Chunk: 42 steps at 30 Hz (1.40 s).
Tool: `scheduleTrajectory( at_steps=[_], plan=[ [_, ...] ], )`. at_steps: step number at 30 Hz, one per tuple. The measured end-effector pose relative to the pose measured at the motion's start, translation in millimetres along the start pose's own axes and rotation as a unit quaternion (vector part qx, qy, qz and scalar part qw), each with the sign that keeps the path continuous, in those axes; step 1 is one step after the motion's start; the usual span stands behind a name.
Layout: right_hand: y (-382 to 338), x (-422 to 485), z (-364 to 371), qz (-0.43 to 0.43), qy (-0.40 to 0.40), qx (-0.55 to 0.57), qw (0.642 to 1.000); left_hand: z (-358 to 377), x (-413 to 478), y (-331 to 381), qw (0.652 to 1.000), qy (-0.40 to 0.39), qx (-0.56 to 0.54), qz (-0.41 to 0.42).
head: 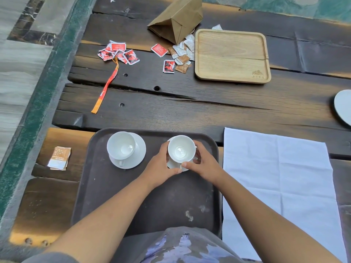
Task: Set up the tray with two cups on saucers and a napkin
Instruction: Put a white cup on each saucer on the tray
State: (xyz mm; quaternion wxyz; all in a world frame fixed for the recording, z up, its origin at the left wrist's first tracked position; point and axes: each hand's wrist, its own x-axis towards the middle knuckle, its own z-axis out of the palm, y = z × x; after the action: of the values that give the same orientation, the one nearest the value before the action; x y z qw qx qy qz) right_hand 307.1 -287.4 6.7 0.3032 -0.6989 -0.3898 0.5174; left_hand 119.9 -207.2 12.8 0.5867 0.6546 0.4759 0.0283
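Observation:
A dark brown tray [133, 196] lies on the table in front of me. At its far left a white cup [121, 146] stands on a white saucer [139, 158]. At the tray's far right a second white cup [181, 149] sits on its saucer [171, 165], mostly hidden by my hands. My left hand [161, 166] wraps the cup's left side and my right hand [203, 162] its right side, thumbs meeting at the front. A white cloth napkin [281, 179] lies spread flat on the table, right of the tray.
A light wooden tray [232, 56] sits at the back right, beside a brown paper bag [178, 18] and scattered sachets [119, 53]. One sachet [59, 158] lies left of the dark tray. A white plate edge [343, 106] shows at far right. An orange strip [107, 86] lies at the left.

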Motion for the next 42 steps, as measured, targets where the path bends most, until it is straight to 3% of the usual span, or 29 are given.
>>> scheduleTrajectory(
  at_steps=[9, 18, 32, 42],
  plan=[
    [-2, -9, 1, 0.013, 0.015, -0.008, 1.000, -13, -6, -5, 0.998, -0.054, 0.014, -0.009],
    [-7, -36, -3, 0.037, 0.032, -0.132, 0.990, -24, -29, -10, 0.992, -0.003, 0.127, -0.025],
    [-15, -83, -7, 0.039, 0.032, -0.335, 0.941, -24, -81, -2, 0.961, 0.023, 0.275, 0.011],
    [-30, -95, 27, 0.028, 0.010, -0.363, 0.931, -30, -112, -20, 0.962, 0.066, 0.265, 0.003]
  ],
)
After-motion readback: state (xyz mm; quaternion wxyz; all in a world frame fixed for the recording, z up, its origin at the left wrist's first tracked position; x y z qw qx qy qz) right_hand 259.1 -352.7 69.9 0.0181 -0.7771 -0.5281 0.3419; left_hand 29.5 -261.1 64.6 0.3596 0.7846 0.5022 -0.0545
